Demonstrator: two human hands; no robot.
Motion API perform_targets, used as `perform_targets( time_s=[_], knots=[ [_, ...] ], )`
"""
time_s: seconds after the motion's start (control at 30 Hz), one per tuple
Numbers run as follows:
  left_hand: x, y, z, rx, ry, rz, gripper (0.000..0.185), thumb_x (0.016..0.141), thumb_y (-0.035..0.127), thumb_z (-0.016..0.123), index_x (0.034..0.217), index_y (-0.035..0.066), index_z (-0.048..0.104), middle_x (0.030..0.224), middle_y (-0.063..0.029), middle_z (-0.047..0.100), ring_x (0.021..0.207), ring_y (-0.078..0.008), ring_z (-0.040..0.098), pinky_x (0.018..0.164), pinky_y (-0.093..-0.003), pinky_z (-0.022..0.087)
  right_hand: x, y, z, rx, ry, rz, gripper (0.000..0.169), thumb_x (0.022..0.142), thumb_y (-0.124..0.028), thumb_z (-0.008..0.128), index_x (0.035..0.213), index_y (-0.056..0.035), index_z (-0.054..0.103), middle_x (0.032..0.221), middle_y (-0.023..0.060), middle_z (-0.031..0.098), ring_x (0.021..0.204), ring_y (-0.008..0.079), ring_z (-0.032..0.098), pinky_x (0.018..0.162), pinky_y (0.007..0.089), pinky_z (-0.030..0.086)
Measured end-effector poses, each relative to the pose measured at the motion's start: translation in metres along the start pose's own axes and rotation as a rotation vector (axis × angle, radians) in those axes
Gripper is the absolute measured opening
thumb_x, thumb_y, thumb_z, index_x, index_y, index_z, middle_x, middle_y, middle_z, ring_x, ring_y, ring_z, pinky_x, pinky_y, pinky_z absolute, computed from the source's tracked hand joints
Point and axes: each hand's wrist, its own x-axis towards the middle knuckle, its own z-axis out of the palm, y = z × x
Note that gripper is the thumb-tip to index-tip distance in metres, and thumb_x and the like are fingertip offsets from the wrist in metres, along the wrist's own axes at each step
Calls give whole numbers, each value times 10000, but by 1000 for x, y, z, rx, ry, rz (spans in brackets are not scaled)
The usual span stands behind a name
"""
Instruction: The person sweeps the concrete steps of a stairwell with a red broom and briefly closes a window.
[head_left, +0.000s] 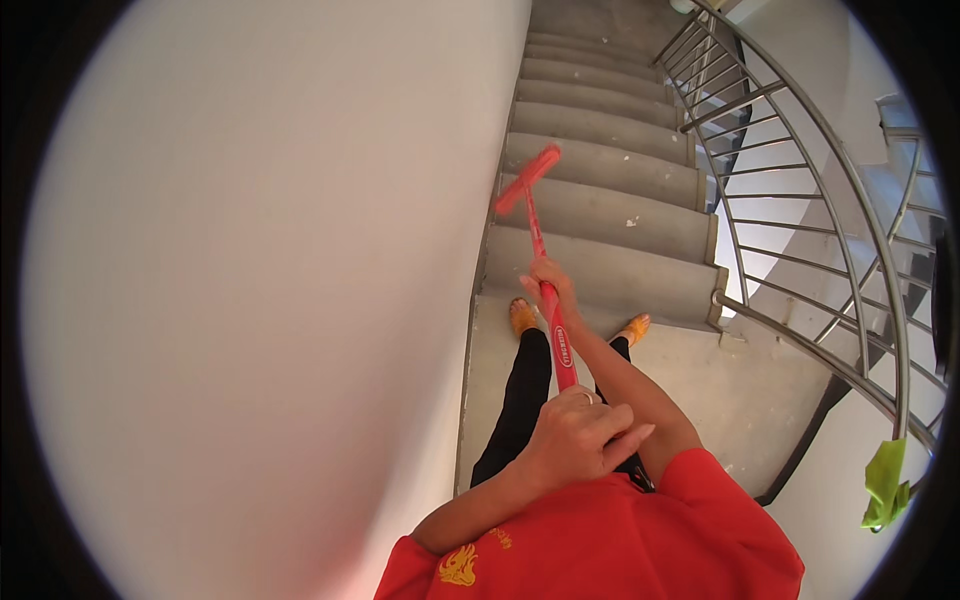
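Note:
A red broom (561, 337) with a long handle slants away from me, its blurred red head (529, 178) over the upper steps, close to the left wall. My left hand (576, 433), with a ring on one finger, is closed around the top end of the handle near my chest. Farther down the handle, my right hand (553, 289) grips it. Whether the bristles touch a step cannot be told.
Concrete stairs (600, 240) with small pale specks lead down from the landing (675, 382) under my feet. A white wall (262, 262) runs along the left. On the right curves a metal railing (847, 157), with a green cloth (885, 484) at its near end.

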Motion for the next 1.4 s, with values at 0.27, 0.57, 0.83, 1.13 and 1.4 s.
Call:
perform_targets(
  time_s=[0.27,0.57,0.83,1.13,1.4],
  knots=[
    [40,5,-7,-104,-116,-101,277,787,222,717,634,93,524,475,-44,456,416,-226,431,454,-337,371,-51,-3,7,56,45,200,254,797,28,652,659,-36,448,626,66,458,597,202,438,587,320,375],
    [22,1,9,-14,5,-39,303,777,205,727,617,87,499,467,-39,449,414,-223,449,437,-336,356,5,5,4,63,76,-23,275,802,40,641,668,-27,411,638,31,370,587,179,339,558,280,317],
    [37,10,-3,20,25,-159,273,811,188,694,623,90,523,477,-57,475,415,-241,473,416,-340,355,-48,-10,1,55,-23,56,202,797,40,647,681,-26,497,664,71,508,623,177,511,598,274,404],
    [23,-1,49,97,28,47,172,777,178,701,691,87,583,568,-67,552,531,-258,535,531,-372,439,-3,24,-34,-45,-100,81,132,800,54,644,794,-23,537,767,75,546,734,189,545,772,319,463],
    [69,19,31,-331,-331,202,209,691,83,774,692,80,565,597,-27,499,561,-210,517,637,-336,459,34,-5,-156,-332,-154,-180,182,740,-37,693,803,-50,523,868,93,569,887,287,566,793,388,462]
  ],
)
